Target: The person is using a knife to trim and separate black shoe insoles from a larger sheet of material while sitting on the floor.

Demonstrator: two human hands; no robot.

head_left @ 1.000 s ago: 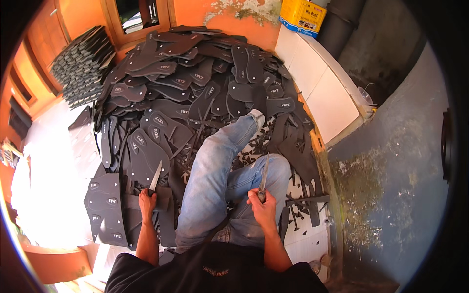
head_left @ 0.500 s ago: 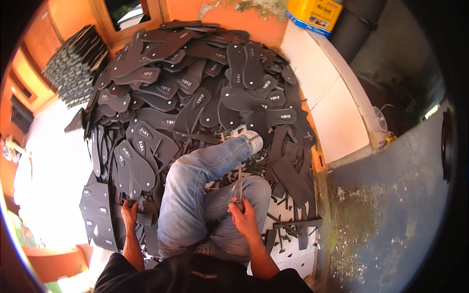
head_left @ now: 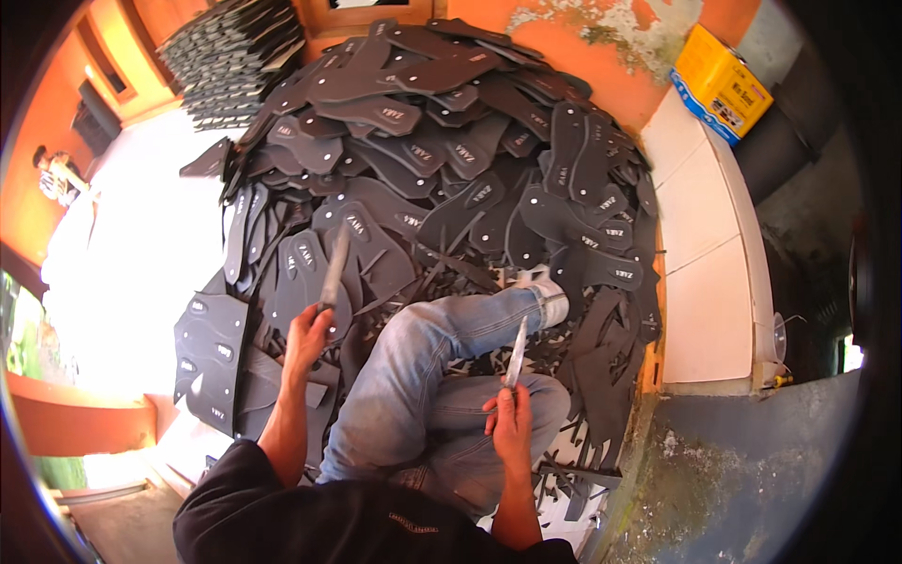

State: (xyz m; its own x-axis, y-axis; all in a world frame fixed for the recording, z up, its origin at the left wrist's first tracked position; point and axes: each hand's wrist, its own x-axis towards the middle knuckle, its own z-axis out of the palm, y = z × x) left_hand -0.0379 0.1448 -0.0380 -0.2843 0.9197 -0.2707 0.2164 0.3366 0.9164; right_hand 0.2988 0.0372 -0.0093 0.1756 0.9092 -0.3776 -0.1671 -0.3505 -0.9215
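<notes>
Left hand: your left hand [head_left: 308, 336] is raised at about 9 o'clock from your knee, its grip closed around the handle of a long blade [head_left: 333, 271] that points up toward 12 o'clock.
Right hand: your right hand [head_left: 510, 423] sits at about 5 o'clock over your lap, its grip closed on a second blade [head_left: 517, 351], which also points up.
Blades: the two are well apart, one on each side of your bent leg [head_left: 442, 352] in blue jeans.
Sole pile: a big heap of dark sandal soles [head_left: 451, 150] fills the floor from 10 to 2 o'clock, and your shoe [head_left: 548, 290] rests at its edge.
Cut sheets: flat dark sheets [head_left: 211, 352] lie just beside your left arm at 8 o'clock.
Yellow box: a yellow box [head_left: 722, 83] stands at 2 o'clock by the orange wall [head_left: 611, 38].
</notes>
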